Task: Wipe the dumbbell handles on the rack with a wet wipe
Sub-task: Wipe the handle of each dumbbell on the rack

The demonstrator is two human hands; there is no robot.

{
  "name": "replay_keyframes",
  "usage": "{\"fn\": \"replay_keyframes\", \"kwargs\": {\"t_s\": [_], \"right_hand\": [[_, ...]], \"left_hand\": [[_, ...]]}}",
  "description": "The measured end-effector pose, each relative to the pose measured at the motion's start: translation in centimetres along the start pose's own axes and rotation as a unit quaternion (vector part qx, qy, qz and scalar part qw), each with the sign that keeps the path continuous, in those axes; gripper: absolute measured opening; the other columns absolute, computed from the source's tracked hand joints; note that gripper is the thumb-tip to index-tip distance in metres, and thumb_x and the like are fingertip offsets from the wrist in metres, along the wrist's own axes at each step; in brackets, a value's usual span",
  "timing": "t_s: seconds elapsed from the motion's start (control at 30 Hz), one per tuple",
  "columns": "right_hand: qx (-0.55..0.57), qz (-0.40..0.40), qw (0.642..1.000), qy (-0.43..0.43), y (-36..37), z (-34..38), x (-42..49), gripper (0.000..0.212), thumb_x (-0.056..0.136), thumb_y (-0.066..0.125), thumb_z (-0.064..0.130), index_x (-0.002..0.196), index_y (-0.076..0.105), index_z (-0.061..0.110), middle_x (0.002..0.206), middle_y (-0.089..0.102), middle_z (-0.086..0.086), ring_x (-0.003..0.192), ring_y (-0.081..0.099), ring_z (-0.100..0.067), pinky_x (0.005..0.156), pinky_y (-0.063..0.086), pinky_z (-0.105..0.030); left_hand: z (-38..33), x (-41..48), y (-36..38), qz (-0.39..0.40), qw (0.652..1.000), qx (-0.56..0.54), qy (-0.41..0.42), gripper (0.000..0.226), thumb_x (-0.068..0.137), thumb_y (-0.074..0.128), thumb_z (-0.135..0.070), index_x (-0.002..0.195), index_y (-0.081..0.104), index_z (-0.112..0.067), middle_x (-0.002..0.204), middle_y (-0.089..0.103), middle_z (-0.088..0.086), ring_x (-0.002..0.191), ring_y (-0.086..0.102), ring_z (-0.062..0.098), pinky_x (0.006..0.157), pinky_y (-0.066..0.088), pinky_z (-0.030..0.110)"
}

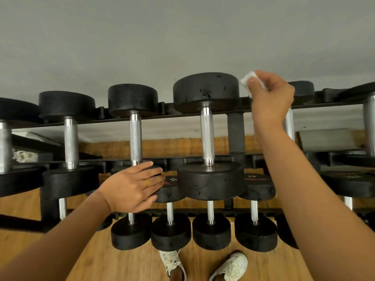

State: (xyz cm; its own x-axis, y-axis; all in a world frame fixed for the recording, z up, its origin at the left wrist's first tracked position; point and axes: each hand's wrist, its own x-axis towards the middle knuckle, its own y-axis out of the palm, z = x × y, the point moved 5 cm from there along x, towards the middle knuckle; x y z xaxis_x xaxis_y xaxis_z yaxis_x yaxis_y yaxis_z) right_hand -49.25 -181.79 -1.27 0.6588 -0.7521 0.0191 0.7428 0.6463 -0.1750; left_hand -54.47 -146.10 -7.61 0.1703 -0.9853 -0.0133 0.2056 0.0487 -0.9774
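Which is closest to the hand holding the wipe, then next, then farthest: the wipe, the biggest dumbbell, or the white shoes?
1. Wet wipe: pinched in the right hand.
2. Biggest dumbbell: just left, top rack.
3. White shoes: down on the floor.

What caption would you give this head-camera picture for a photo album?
Right hand holds a white wet wipe over the dumbbell rack while the left hand rests on a dumbbell.

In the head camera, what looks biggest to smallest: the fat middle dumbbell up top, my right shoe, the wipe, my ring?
1. Middle dumbbell, by far.
2. Right shoe, though partly cut off by the picture's edge.
3. Wet wipe, partly hidden in the right hand, so unsure.
4. Ring on the left hand, smallest.
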Motion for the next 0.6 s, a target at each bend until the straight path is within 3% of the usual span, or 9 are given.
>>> {"fn": "replay_keyframes", "kwargs": {"t_s": [0.1,0.27,0.47,0.6], "right_hand": [[-0.003,0.052,0.999,-0.001,1.2,-0.2,-0.8,0.021,0.093,0.071,0.023,0.113,0.075,0.018,0.106,0.074,0.01,0.103,0.067,0.0,0.097,0.054,-0.025],[0.027,0.103,0.994,-0.015,0.7,-1.1,-1.9,0.029,0.099,0.062,0.019,0.127,0.069,0.012,0.12,0.071,0.007,0.113,0.063,0.001,0.095,0.049,-0.014],[0.029,0.111,0.993,0.003,0.8,-1.7,-0.6,0.02,0.095,0.069,0.017,0.114,0.073,0.016,0.107,0.074,0.007,0.1,0.069,-0.004,0.088,0.054,-0.018],[0.02,0.128,0.991,0.032,1.5,-1.8,0.3,0.024,0.096,0.067,0.021,0.119,0.072,0.016,0.107,0.073,0.011,0.1,0.067,0.003,0.082,0.05,-0.008]], "left_hand": [[0.1,-0.1,0.1,0.006,1.0,-0.002,-0.005,0.043,0.103,0.045,-0.039,0.117,0.078,-0.016,0.121,0.075,0.002,0.126,0.064,0.022,0.122,0.029,0.044],[0.0,-0.1,-0.1,0.0,1.0,-0.008,-0.013,0.041,0.102,0.047,-0.039,0.117,0.078,-0.016,0.12,0.076,0.002,0.125,0.065,0.022,0.12,0.032,0.044],[0.1,-0.2,-0.1,-0.009,1.0,-0.011,-0.015,0.041,0.102,0.047,-0.038,0.116,0.079,-0.016,0.12,0.075,0.002,0.125,0.065,0.022,0.119,0.033,0.043],[0.0,-0.1,-0.1,-0.007,1.0,-0.005,-0.015,0.04,0.102,0.048,-0.038,0.116,0.079,-0.016,0.12,0.076,0.002,0.125,0.065,0.022,0.121,0.031,0.043]]}}
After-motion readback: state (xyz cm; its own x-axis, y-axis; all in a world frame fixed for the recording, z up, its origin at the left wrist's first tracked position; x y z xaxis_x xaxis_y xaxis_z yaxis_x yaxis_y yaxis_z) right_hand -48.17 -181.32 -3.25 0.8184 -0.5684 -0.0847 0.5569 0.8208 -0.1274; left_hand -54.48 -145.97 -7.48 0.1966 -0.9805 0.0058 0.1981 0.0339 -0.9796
